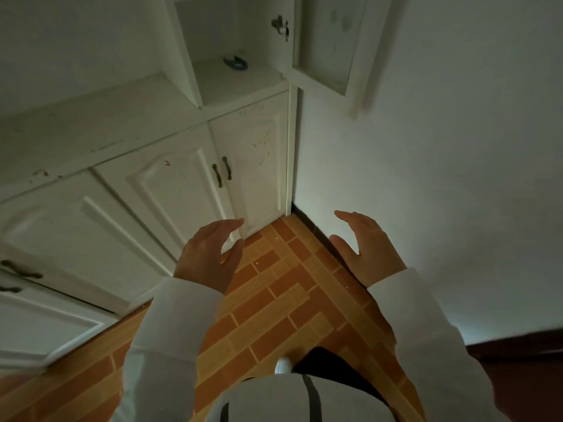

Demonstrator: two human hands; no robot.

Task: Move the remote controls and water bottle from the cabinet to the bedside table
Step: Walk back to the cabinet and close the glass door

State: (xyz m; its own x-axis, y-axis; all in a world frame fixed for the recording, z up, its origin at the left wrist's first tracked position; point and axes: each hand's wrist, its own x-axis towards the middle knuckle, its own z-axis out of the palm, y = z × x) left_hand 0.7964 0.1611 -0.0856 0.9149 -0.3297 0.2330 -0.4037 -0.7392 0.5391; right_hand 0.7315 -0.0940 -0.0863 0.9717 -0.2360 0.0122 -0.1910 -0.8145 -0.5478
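A white cabinet (146,138) fills the left and top of the head view, its lower doors closed. Its upper compartment (231,77) stands open, the glass door (329,41) swung out to the right. On that shelf lies only a small dark blue object (235,63). No remote control, water bottle or bedside table shows. My left hand (207,254) and my right hand (365,248) hover empty over the floor below the cabinet, palms facing each other, fingers apart.
A white wall (441,162) rises on the right, meeting the cabinet in a corner. Orange-brown tiled floor (274,300) lies underfoot. Dark handles (227,168) sit on the lower doors. A dark wooden edge (518,354) shows at lower right.
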